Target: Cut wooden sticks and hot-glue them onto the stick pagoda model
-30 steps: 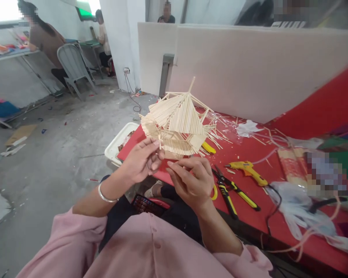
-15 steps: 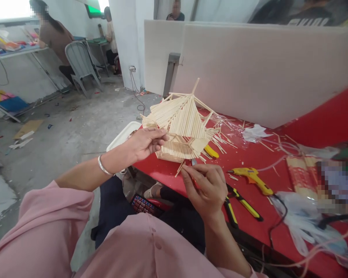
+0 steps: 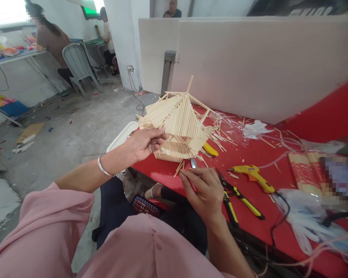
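Observation:
A small house model (image 3: 182,119) built of thin wooden sticks stands on the red table, with a slatted pointed roof above a lower slatted tier. My left hand (image 3: 147,143) is at its near left side, thumb and fingers pinched at the roof's lower edge. My right hand (image 3: 203,189) is closed in a pinch over the table's front edge; anything between its fingertips is too small to make out. Just beyond those fingertips lie short cut sticks (image 3: 179,168). Right of my right hand rest yellow-and-black cutting pliers (image 3: 240,200) with their handles spread.
A yellow glue gun (image 3: 253,175) lies right on the red table (image 3: 220,164), its cord trailing forward. Nearby are a yellow-handled knife (image 3: 210,150), loose sticks (image 3: 217,137), plastic bags (image 3: 303,218) and stick packs (image 3: 304,173). White boards (image 3: 234,65) stand behind. Other people sit farther off.
The view has shifted slightly. My right hand has drawn back a little from the short sticks, toward me. My left hand keeps its place at the house model.

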`<state>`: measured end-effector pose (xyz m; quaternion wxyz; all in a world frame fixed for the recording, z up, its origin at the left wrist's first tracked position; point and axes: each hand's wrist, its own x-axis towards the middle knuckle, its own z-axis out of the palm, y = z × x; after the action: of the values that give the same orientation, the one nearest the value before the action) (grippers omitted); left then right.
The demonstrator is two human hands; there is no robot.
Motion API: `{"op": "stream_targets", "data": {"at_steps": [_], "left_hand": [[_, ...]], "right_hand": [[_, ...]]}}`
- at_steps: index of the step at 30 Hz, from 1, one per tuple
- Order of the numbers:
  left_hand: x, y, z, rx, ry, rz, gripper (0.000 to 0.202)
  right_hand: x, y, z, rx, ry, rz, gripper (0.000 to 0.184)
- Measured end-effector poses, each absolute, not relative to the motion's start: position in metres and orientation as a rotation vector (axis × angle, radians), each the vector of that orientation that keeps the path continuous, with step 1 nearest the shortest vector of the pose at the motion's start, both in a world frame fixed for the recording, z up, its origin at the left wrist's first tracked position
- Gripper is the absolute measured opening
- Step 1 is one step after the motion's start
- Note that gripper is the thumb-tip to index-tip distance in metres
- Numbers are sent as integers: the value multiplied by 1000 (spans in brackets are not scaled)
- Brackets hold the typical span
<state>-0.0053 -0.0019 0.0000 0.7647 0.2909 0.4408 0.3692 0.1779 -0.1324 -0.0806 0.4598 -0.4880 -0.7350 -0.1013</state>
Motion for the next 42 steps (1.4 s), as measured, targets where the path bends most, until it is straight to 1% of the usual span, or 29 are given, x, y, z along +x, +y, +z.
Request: {"op": "stream_targets", "data": {"at_steps": [11, 16, 20, 22, 23, 26, 31, 34, 37, 40, 42], "left_hand": [[-5, 1, -1, 676, 958, 792, 25], [-17, -7, 3, 728, 951, 810, 19], [-37, -39, 8, 828, 965, 843, 12], [-43, -58, 4, 879, 924, 797, 10], [-43, -67, -1, 890, 899, 734, 9], [-27, -88, -29, 862, 826, 546, 17], [31, -98, -91, 603, 791, 488, 30], [56, -94, -111, 492, 808, 437, 17], [69, -88, -117, 439, 839, 412, 7], [76, -85, -118, 427, 875, 410, 6], [79, -84, -120, 427, 903, 433, 9]], "right_hand": [[183, -138, -84, -1205, -1827, -214, 16], [186, -144, -90, -1247, -1809, -222, 13], [199, -157, -104, -1414, -1771, -195, 11], [209, -164, -114, -1579, -1741, -182, 14], [213, -168, -118, -1666, -1725, -178, 17], [224, -178, -130, -1870, -1707, -164, 25], [226, -188, -137, -1988, -1764, -59, 28], [228, -190, -138, -1973, -1754, -35, 27], [232, -191, -139, -1976, -1721, -51, 27], [234, -189, -139, -1997, -1683, -30, 28], [234, -188, -139, -2002, -1617, 26, 29]]}}
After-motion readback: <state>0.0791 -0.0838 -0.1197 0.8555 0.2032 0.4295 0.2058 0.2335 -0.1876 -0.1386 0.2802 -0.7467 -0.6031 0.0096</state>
